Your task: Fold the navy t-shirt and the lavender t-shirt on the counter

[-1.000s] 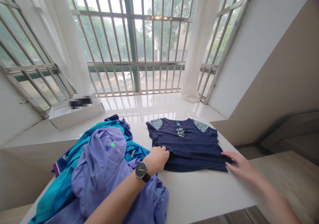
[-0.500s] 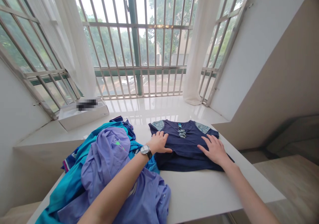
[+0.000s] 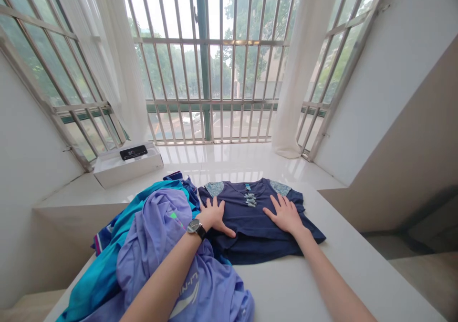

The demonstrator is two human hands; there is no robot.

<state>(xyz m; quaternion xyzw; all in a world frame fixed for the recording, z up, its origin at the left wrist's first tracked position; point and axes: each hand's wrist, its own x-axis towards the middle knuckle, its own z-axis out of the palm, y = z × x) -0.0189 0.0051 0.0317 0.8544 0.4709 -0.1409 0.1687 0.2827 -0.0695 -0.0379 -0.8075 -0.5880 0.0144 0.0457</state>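
A navy short-sleeved shirt [image 3: 250, 245] with patterned shoulder panels and small bows below the neckline lies spread on the white table [image 3: 286, 288]. My left hand [image 3: 216, 217], wearing a wristwatch [image 3: 196, 227], rests on the shirt's left part with fingers spread. On its right part lies my right hand [image 3: 284, 213], also with fingers apart. Neither hand grips the cloth. A fold crosses the shirt between and below the hands. Under my left forearm is a heaped lilac shirt [image 3: 150, 236] with white lettering.
Teal clothing [image 3: 118, 245] lies beneath and beside the lilac shirt. A white box [image 3: 129, 169] holding a black object [image 3: 133, 152] stands on the window sill [image 3: 222, 164] at the back left. Barred windows and a white curtain [image 3: 291, 74] rise behind.
The navy shirt and both hands have shifted left in view, the shirt now closer to the clothing pile. My hands stay flat and spread on it. The camera view has also shifted.
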